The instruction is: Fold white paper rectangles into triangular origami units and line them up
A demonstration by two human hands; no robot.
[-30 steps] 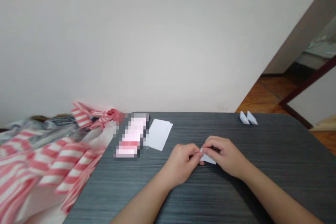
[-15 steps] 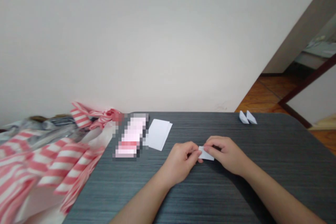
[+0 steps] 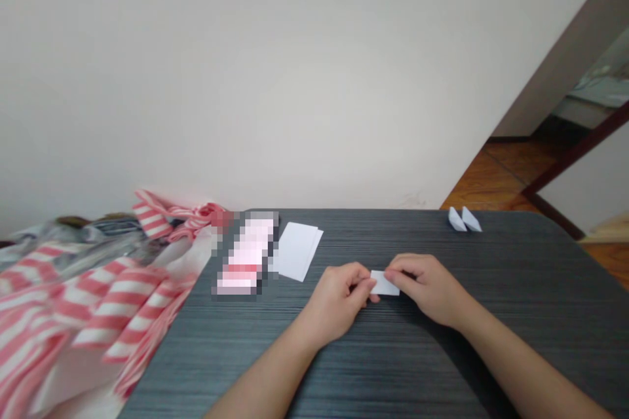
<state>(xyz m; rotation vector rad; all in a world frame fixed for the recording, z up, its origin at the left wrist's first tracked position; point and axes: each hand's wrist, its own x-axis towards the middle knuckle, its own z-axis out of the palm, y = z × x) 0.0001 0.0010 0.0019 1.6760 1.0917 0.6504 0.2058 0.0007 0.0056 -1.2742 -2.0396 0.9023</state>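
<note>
A small white piece of folded paper is held between my two hands, just above the dark table. My left hand pinches its left end between thumb and fingers. At the right end, the thumb and fingers of my right hand close on its upper corner. Fingertips hide both ends of the paper. Farther left lies a short stack of white paper sheets, slightly fanned. Two small folded white paper shapes stand side by side at the table's far right edge.
A blurred-out pink and white flat object lies at the table's left, beside the sheets. Red-and-white striped cloth is heaped left of the table. A pale wall rises behind, with a wooden floor visible to the right.
The small paper has turned a little and now looks more level. My right hand's fingertips have shifted slightly to the right along it; my left hand keeps its pinch.
</note>
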